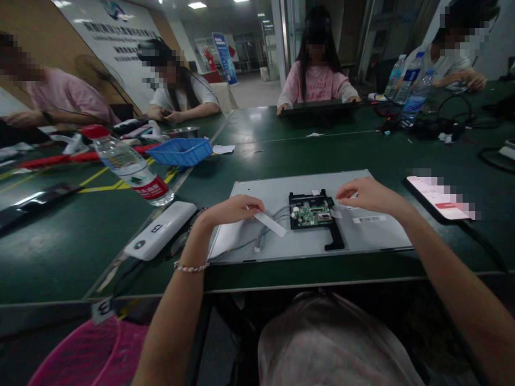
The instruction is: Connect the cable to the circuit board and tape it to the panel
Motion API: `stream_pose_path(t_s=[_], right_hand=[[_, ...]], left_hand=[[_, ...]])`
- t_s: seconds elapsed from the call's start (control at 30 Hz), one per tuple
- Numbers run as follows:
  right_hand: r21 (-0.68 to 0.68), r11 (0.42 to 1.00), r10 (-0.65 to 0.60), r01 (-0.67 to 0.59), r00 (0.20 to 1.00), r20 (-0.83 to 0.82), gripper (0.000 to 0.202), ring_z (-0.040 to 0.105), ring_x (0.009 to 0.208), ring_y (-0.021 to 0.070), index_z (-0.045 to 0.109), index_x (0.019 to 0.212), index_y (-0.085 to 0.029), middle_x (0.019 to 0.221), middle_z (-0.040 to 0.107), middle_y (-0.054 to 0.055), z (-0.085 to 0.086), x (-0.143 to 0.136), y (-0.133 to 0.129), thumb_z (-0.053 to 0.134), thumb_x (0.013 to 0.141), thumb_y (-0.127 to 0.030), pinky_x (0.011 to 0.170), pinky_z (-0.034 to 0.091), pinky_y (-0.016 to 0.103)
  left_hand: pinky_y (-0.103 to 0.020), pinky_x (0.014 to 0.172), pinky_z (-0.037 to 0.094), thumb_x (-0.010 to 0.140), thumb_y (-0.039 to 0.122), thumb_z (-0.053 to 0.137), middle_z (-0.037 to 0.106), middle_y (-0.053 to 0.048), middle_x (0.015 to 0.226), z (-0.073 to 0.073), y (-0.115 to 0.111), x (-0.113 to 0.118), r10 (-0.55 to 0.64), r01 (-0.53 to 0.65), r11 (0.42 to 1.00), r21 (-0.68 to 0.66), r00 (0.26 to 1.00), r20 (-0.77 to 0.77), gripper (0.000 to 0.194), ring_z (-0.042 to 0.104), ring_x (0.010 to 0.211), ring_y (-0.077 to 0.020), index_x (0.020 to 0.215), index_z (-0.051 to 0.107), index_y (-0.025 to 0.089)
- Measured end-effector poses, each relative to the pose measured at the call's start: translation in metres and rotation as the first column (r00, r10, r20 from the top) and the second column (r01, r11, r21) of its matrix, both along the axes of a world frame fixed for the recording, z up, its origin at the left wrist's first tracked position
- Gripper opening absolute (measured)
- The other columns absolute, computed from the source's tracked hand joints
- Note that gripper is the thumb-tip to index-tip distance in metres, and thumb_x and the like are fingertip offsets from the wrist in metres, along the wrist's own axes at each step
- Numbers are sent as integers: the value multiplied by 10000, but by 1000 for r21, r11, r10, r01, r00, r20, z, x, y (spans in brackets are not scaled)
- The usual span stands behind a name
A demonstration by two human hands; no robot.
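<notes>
A flat grey-white panel (249, 249) lies on the green table in front of me. On it sits a black plastic bracket (333, 236) carrying a green circuit board (311, 215). My left hand (237, 209) pinches a white strip (271, 223), likely tape or paper, over the panel's left part. Beneath that strip, thin grey-blue cables (263, 234) run from the board to the left. Just right of the bracket, my right hand (368, 194) hovers with its fingers pinched together; whatever may be between the fingertips is too small to name. A barcode label (369, 219) is stuck on the panel below it.
Left of the panel are a white power bank (161, 230), a tilted water bottle (134, 171) and a blue basket (181, 152). A phone (438, 198) with a cable lies at right. Several people sit around the table. A pink basket (92, 354) stands below the edge.
</notes>
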State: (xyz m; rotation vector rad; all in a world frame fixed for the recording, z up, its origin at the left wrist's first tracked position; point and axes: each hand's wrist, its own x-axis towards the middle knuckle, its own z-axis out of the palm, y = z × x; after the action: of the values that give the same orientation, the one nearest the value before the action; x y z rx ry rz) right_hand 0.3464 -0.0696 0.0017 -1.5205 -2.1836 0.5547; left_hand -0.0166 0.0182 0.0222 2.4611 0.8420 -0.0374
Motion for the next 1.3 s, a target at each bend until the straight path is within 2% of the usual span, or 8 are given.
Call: stream_pose_path(t_s=[0.4,0.6,0.73,0.87,1.0,1.13,1.2,1.3], right_hand=[[-98,990,116,-105,986,120,235,651,813,210,724,908,-208,922,697,63,-8,-4,2,625,736,-334,715,512,326],[-169,978,136,-120,987,83,147,656,782,202,707,794,-198,842,706,55,-8,-3,4,577,745,-247,690,513,310],[-173,984,59,-46,996,68,145,658,806,201,697,782,-193,847,713,55,-7,9,8,566,754,-248,690,513,300],[-148,980,-112,132,985,135,171,655,795,201,709,794,-188,861,710,58,-8,25,11,581,771,-300,687,506,307],[-96,952,-264,291,938,226,203,643,803,219,710,821,-174,875,700,79,-14,33,14,576,791,-323,683,487,319],[132,895,-445,426,871,206,281,628,843,263,660,998,-135,935,671,129,-19,24,19,540,823,-319,716,486,373],[243,903,-388,354,915,109,288,617,907,261,632,1056,-137,999,652,135,-20,13,21,510,847,-295,785,483,388],[321,936,-156,142,987,20,264,593,1011,250,641,1065,-188,1086,640,107,-23,-7,22,489,870,-281,887,462,400]], left_hand=[[-226,830,409,841,265,394,655,-36,943,-10,12,-9,57,-58,989,134,998,11,296,579,890,-157,914,666,173],[-247,832,420,855,282,401,653,-52,981,-14,15,-10,82,-86,965,248,996,29,306,578,897,-173,963,666,175],[-261,832,439,865,300,413,653,-65,1023,-17,16,-10,117,-124,951,283,992,44,313,586,901,-178,1019,652,168],[-297,884,441,876,296,406,646,-81,1057,-18,17,-9,132,-146,921,360,989,63,315,583,950,-196,1029,644,157],[-345,936,433,885,274,394,626,-80,1087,-18,15,-7,200,-217,843,492,976,86,304,577,1007,-219,1008,651,168],[-352,928,447,893,273,396,605,-72,1118,-15,10,-3,249,-269,782,562,962,114,295,586,1003,-220,1036,640,189],[-350,924,451,901,275,386,609,-69,1107,-14,9,-1,249,-267,776,571,962,112,297,592,993,-217,1028,641,192],[-343,919,454,899,264,381,619,-67,1095,-15,9,1,233,-234,783,576,969,77,297,598,983,-213,1004,647,185]])
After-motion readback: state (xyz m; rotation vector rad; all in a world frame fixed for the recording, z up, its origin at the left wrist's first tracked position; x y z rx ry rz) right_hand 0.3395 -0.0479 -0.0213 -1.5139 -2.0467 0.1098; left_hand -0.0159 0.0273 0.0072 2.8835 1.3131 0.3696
